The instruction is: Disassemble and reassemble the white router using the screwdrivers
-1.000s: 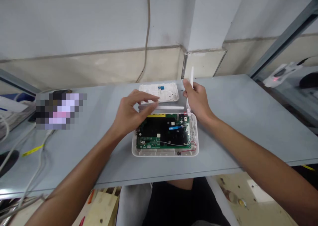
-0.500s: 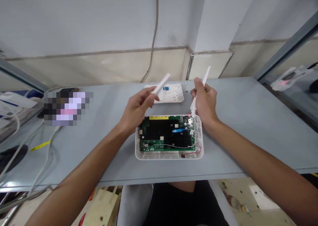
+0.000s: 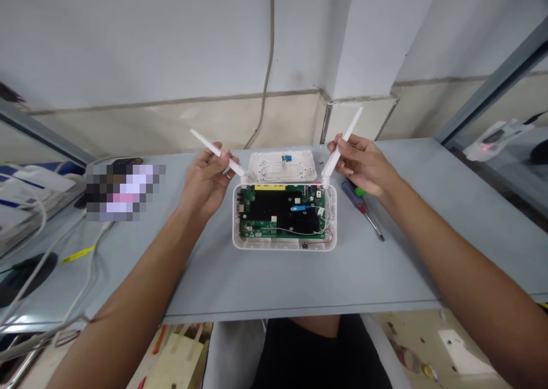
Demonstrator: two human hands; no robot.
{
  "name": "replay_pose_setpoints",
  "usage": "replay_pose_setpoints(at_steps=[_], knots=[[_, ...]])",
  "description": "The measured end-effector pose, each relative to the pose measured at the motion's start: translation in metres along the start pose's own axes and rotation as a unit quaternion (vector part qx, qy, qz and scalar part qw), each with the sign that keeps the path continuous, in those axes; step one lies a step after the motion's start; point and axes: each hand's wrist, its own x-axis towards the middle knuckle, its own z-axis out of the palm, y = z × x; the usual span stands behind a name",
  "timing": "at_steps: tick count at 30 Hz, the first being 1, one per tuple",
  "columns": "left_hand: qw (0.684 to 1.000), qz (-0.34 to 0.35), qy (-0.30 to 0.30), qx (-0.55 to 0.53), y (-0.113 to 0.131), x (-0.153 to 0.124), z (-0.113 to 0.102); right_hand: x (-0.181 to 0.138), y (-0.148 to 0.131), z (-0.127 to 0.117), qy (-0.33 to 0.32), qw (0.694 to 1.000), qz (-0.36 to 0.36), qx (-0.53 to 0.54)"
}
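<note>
Pinching left antenna (image 3: pixel 213 148) in left hand (image 3: pixel 204 178), right antenna (image 3: pixel 342 142) in right hand (image 3: pixel 365 163); splayed outward off case (image 3: pixel 282 245) corners, seemingly hinged there, keeping board (image 3: pixel 274 209) exposed.

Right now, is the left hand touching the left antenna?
Touching. Head view: the left hand closes its fingers around the left antenna near its lower end.
</note>
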Motion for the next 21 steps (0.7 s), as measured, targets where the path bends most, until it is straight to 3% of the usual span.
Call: replay_pose_setpoints(at_steps=[7, 13, 21], knots=[[0.989, 0.11, 0.093, 0.025, -0.007, 0.006, -0.01, 0.002, 0.01, -0.002, 0.054, 0.995, -0.082, -0.015], [0.962, 0.2, 0.134, 0.129, -0.011, 0.001, -0.004, 0.002, 0.018, 0.003, 0.121, 0.971, -0.164, -0.123], [0.942, 0.197, 0.149, 0.227, -0.011, -0.012, 0.001, -0.012, 0.015, 0.016, 0.144, 0.934, -0.171, -0.28]])
